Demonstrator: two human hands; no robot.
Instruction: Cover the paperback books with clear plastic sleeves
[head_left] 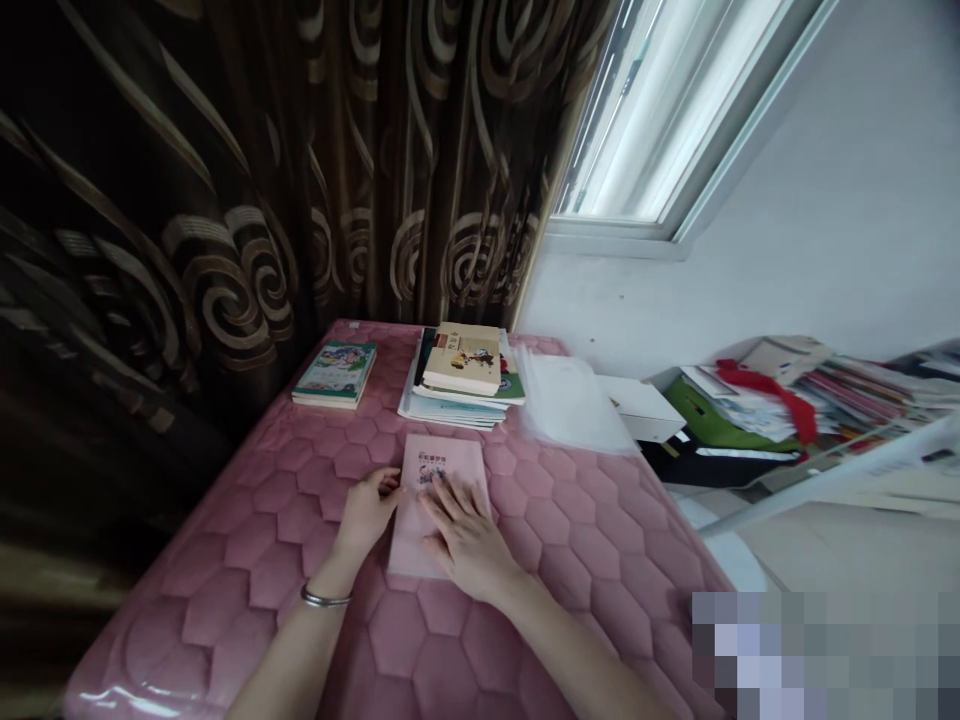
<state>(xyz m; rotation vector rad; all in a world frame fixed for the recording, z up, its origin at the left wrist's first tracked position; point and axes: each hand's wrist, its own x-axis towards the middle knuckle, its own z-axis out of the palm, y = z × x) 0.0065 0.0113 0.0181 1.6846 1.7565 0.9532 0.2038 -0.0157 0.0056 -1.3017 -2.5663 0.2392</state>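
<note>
A pale pink book [409,540] with dark print and a small picture on its cover lies on the pink quilted surface [255,590]. My right hand [466,530] rests flat on the cover with its fingers spread, hiding part of the picture. At the book's left edge is my left hand [371,508], its fingers curled and touching the side; whether they grip the edge cannot be made out. A silver bangle circles my left wrist. Beyond the book sits a stack of books and booklets, topped by a beige book [465,358].
Green-covered books [334,375] lie at the back left. Clear plastic sheets [574,400] are right of the stack, beside a white box [641,408]. A patterned curtain [375,150] hangs behind. Papers and folders, with a red strip [772,395], are piled at the right.
</note>
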